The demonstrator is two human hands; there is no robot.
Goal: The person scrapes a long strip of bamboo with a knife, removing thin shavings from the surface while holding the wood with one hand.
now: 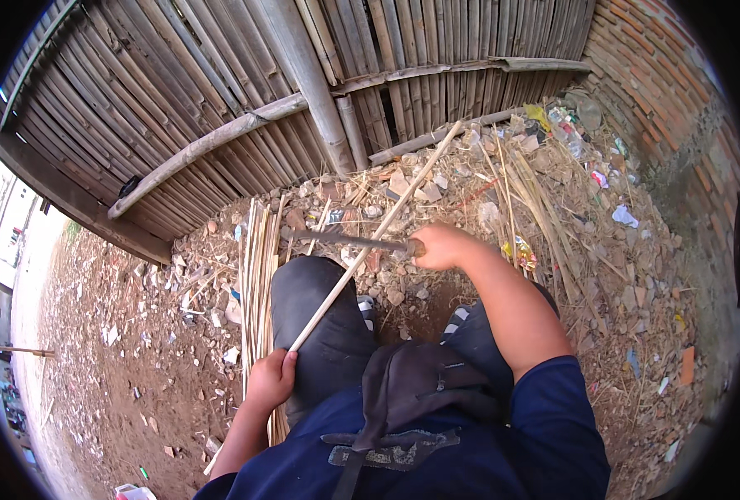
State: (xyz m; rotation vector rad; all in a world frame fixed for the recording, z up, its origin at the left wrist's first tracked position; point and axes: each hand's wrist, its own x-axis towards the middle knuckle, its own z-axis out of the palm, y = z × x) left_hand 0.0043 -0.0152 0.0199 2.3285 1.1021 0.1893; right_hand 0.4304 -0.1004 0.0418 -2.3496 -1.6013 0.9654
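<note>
Fingers of left hand [270, 377] grip a bamboo strip [376, 235]; right hand [441, 246] clenches a knife [345, 240], handle hidden.

a bamboo strip [370, 242] slants from the left hand [270, 377] over the left knee [311, 292] toward the bamboo fence [220, 100], a blade [345, 240] from the right hand [441, 246] across it; bundled strips [257, 275] lie left, a brick wall [661, 75] right.

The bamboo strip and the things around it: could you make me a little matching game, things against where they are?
1. bamboo strip
2. knife
3. bundle of strips
4. brick wall

a. on the ground by the left knee
b. far right
c. in the right hand
d. in the left hand, across the lap

1-d, 2-c, 3-a, 4-b
</note>
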